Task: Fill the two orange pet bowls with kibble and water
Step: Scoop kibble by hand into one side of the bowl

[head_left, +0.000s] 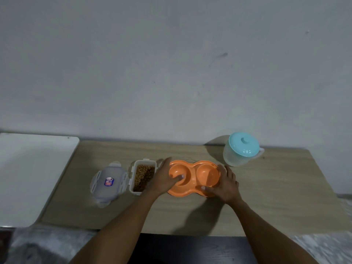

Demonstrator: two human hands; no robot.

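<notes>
Wooden table point(266, 197); both hands grip double bowl point(193, 178).

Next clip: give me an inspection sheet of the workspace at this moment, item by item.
Surface: wooden table against a grey wall.
Job's things: orange double pet bowl, both wells empty; open kibble container, filled; its lid lying to the left; water jug with blue lid on, behind right.
Clutter: white tray at the left edge.
Grippers: left hand and right hand hold the bowl's ends, thumbs over the rim.
Cables: nothing seen.
Surroundings: pale floor below.
</notes>
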